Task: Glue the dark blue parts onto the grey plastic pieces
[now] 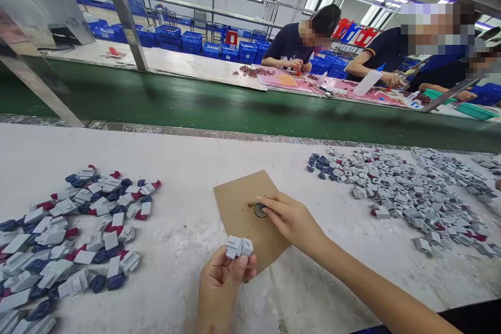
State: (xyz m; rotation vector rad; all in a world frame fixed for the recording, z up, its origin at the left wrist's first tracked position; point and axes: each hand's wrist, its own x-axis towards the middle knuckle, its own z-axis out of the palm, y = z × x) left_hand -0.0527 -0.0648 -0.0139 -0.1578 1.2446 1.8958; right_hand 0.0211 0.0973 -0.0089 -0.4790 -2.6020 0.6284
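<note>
My left hand point(229, 274) pinches a small light-grey block-shaped piece point(238, 247) between thumb and fingers, just above the near edge of a brown cardboard sheet point(242, 188). The piece has a stepped shape and a line across its middle; I cannot tell if it is one part or two. Farther up, my right hand point(291, 219) reaches over the cardboard with its fingertips closed at the rim of a small round bottle cap point(259, 210). The cap is dark inside with a crimped edge. Whether anything thin is also between those fingers is hidden.
Left lies a spread of grey, navy and dark-red pieces point(78, 240). A larger heap of mostly grey pieces point(407, 193) covers the right side. Beyond the white table point(176, 156) runs a green conveyor belt point(188, 99). Several people point(291, 44) work across it; blue crates point(191, 42) stand behind.
</note>
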